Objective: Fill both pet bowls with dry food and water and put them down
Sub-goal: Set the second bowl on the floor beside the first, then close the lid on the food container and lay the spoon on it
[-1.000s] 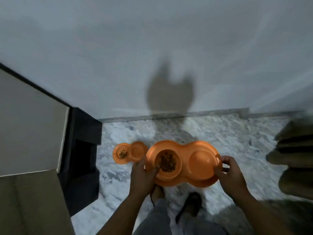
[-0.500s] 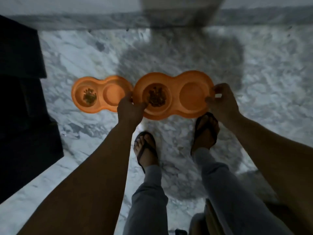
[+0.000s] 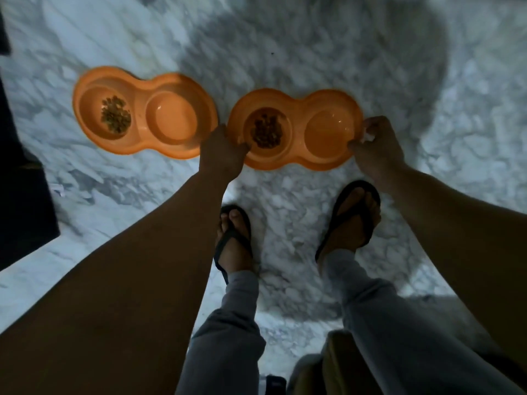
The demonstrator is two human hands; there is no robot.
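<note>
I see the right orange double pet bowl (image 3: 296, 129) low over the marble floor (image 3: 370, 52), my left hand (image 3: 222, 151) gripping its left rim, right hand (image 3: 376, 146) pinching its right rim, second double bowl (image 3: 142, 109) resting just left, kibble (image 3: 266, 131) in both left cups

Two orange double pet bowls sit side by side on the marble floor (image 3: 470, 124). The left bowl (image 3: 139, 94), in the upper left of the frame, holds dry food (image 3: 115, 114) in its left well. The right bowl (image 3: 298, 109), at centre, is gripped at each end: left hand (image 3: 222, 151) on its left rim, right hand (image 3: 376, 145) on its right rim. Two sandalled feet (image 3: 353, 220) stand below.
</note>
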